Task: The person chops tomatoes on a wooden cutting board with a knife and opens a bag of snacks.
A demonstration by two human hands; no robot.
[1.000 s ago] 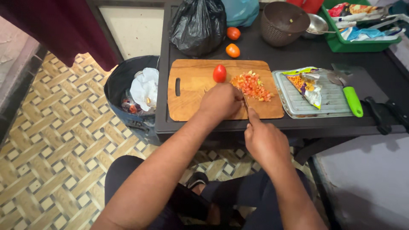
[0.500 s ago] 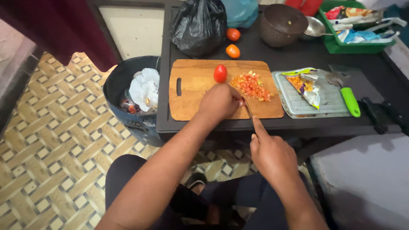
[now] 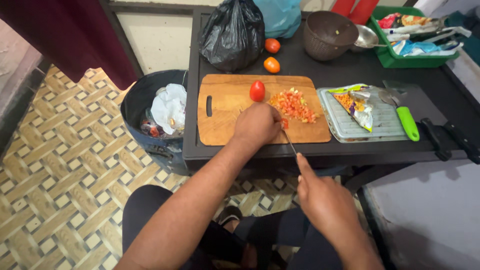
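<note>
Here the right hand [image 3: 325,202] grips a knife [image 3: 289,140], blade angled up-left toward the left hand [image 3: 257,125] cupped over tomato.

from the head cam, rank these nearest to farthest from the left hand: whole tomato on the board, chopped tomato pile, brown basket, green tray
From the left hand:
1. whole tomato, just beyond it on the board; the chopped pile, to its right, is too close to call against it
2. brown basket, far back right
3. green tray, far right corner

black bag [image 3: 232,34], brown bowl [image 3: 327,35], perhaps a peeler [image 3: 406,120]
</note>
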